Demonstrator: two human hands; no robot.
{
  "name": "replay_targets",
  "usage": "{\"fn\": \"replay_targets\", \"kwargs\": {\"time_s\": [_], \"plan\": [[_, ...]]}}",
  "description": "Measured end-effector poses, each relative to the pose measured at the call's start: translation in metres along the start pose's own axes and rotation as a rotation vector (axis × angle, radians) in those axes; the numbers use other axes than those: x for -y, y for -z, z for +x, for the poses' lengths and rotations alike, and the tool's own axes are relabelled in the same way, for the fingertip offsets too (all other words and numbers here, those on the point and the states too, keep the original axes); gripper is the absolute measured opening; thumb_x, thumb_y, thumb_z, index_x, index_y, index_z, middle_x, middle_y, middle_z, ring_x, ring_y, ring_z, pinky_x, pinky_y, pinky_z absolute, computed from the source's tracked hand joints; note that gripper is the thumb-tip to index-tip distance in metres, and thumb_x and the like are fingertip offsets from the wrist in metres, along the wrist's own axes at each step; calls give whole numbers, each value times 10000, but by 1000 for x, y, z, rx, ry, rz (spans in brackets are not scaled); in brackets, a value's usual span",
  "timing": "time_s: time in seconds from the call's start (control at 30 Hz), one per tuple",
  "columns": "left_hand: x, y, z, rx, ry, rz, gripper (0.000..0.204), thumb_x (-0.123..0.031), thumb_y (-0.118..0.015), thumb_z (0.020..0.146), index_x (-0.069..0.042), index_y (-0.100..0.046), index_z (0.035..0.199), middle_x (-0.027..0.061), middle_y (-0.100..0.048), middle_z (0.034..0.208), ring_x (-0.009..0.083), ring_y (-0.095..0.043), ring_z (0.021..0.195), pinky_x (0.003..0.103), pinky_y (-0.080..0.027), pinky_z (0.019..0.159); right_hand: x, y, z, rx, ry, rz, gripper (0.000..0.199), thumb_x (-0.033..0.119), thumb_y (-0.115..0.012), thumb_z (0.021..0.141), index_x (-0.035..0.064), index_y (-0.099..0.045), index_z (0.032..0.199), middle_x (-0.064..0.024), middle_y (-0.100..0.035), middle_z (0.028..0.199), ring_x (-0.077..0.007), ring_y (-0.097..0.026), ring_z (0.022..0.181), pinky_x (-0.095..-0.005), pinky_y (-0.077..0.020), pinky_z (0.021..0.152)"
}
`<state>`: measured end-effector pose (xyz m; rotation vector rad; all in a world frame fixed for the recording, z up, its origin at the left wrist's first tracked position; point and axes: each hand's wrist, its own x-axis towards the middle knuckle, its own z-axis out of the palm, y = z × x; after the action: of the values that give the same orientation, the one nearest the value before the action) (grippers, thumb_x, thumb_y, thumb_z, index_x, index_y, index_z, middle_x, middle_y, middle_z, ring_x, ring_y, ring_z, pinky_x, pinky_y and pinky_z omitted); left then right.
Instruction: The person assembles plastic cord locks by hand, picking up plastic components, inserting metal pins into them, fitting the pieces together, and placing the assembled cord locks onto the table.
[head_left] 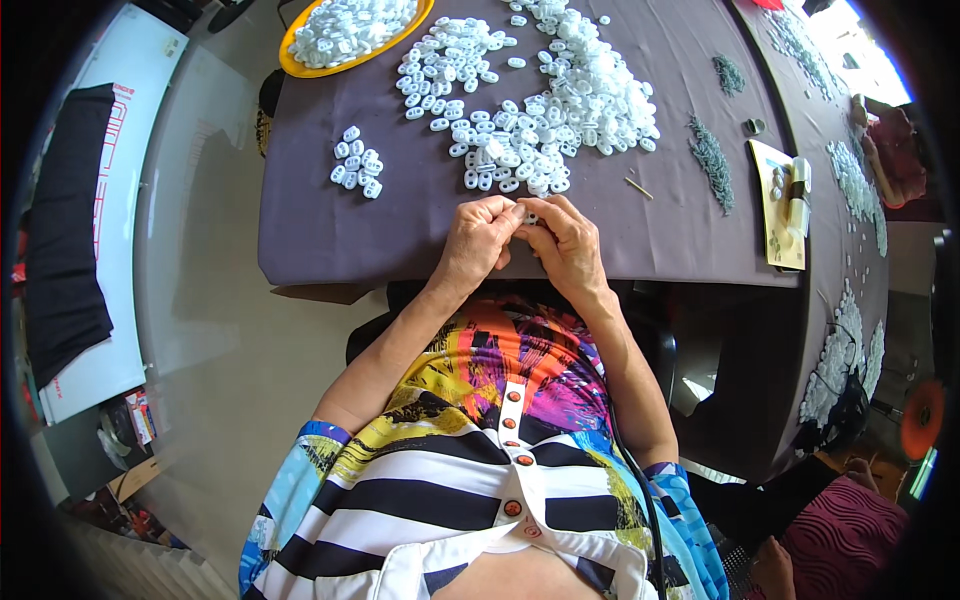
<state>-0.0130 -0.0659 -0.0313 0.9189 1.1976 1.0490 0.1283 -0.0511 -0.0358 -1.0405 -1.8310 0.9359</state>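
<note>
the small white piece pinched between both hands is mostly hidden by the fingertips, so its shape is hard to make out. the left hand and the right hand meet at the near edge of the worktop, fingers of both curled tight around that one piece, thumbs pressed in from below. whether it is one part or two joined parts cannot be told.

just beyond the fingers lies a big heap of white plastic pieces, spreading away across the dark purple cloth that covers the worktop. off to the left of the fingers sits a small cluster of the same pieces, well apart from the heap. further away on that side, a yellow tray full of white pieces is cut off by the top edge. to the right of the fingers a thin stick lies near the heap, then a strip of small grey metal parts, and beyond them a yellow card with a few small items on it, too small to tell.

the floor is pale and glossy. at the far left a white board with red printing lies partly under a black cloth. at the lower right another person's hand and a pink patterned garment are cut off.
</note>
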Motion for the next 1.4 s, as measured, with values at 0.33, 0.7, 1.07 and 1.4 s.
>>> {"fn": "replay_targets", "kwargs": {"time_s": [0.33, 0.7, 1.07, 1.4], "plan": [[3, 5, -2, 27, -21, 60, 230, -194, -518, 890, -12, -610, 782, -22, -487, 515, 38, -418, 379, 181, -308, 355, 3, -1, -1, -39, 104, -89, 211, 14, -607, 739, 8, -577, 948, -120, -561, 776, -268, -584, 653, -325, -471, 574], [1, 4, -4, 17, -19, 23, 225, -182, -519, 884, -8, -608, 773, -5, -528, 569, 49, -439, 395, 186, -333, 367, 1, 0, -1, -21, 89, -139, 191, 35, -616, 747, 22, -598, 937, -105, -586, 792, -250, -594, 663, -308, -468, 582], [-9, 14, -9, -162, 53, 145, 223, -160, -531, 871, -30, -567, 693, -53, -405, 488, 21, -336, 368, 214, -240, 331, 5, 49, 1, -102, 89, -125, 197, 2, -650, 710, 26, -626, 904, -93, -585, 769, -183, -578, 637, -281, -462, 563], [-12, 61, 6, -286, -100, 448, 223, -194, -518, 883, -21, -576, 754, -31, -421, 517, 21, -339, 347, 192, -250, 307, -74, 161, 51, -448, -144, -833, 106, 113, -563, 779, 66, -648, 822, -111, -603, 801, -294, -594, 748, -372, -462, 665]]}}
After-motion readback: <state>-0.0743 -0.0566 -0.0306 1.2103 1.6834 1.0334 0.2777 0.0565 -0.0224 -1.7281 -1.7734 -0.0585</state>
